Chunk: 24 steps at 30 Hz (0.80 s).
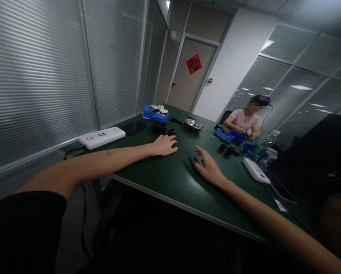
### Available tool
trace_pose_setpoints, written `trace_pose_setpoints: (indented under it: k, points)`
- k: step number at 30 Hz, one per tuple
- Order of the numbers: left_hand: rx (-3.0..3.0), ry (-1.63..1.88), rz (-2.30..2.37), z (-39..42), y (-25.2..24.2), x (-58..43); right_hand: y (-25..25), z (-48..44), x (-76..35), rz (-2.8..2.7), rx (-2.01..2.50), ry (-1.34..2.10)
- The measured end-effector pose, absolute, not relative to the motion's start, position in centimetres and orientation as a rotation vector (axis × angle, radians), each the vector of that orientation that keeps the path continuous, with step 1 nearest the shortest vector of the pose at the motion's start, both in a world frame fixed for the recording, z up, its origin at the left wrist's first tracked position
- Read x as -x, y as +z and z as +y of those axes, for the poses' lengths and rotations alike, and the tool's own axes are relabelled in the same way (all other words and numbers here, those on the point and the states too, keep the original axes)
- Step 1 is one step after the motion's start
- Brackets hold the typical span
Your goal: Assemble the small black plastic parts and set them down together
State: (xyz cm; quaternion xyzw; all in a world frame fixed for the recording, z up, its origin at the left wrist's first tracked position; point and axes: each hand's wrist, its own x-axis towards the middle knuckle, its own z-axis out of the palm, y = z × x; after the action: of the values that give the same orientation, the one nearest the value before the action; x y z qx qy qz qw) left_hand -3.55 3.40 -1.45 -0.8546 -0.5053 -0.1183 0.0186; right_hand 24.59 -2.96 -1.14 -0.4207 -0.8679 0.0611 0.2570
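My left hand lies flat on the green table, fingers stretched out and nothing in them. Just beyond its fingers are several small black round parts, with one black cylinder a little apart from the rest. My right hand is held near the tabletop with thumb and fingers apart, also holding nothing. Whether it touches the table I cannot tell. More black parts lie beyond it to the right. A shiny metal bowl stands further back between the two hands.
On the left are a white power bank and a dark phone. A filled blue basket stands behind. Towards the right are blue trays, a second white device and a plastic bottle. A person sits across the table.
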Motion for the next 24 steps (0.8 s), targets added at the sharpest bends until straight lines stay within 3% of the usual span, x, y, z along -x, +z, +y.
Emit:
trace_pose_setpoints:
  k: [18,24]
  points:
    - [2.709,-0.33,-1.634,4.5,-1.3,4.8,-1.3,-2.1,-24.9,-2.497,1.073,-0.021]
    - [2.724,-0.322,-1.629,4.1,-1.1,4.8,-1.5,2.8,-29.7,-2.382,1.287,-0.327]
